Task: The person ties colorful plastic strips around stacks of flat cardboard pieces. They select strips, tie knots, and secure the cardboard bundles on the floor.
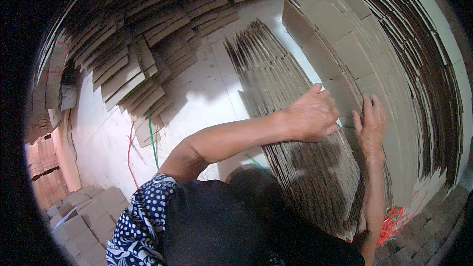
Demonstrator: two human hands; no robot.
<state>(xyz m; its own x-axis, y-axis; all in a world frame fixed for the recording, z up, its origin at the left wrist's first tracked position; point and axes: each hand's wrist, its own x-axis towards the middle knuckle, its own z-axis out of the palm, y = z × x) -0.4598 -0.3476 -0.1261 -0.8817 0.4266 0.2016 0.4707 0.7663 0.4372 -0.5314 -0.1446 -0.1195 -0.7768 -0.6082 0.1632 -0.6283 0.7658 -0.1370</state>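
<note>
My left hand is curled closed over the right edge of a long row of folded brown cardboard pieces, its arm stretched across them. What its fingers hold, if anything, is hidden beneath them. To its right, my right hand lies with fingers extended and thumb apart against the edge of a standing group of flat cardboard sheets. Between the two hands runs a narrow gap. The near end of the folded row reaches down beside my dark clothing.
Tall stacks of cardboard curve along the right. More overlapping piles stand at the far left, with red and green straps on the pale floor. Tangled red strapping lies at the lower right; another cardboard stack is lower left.
</note>
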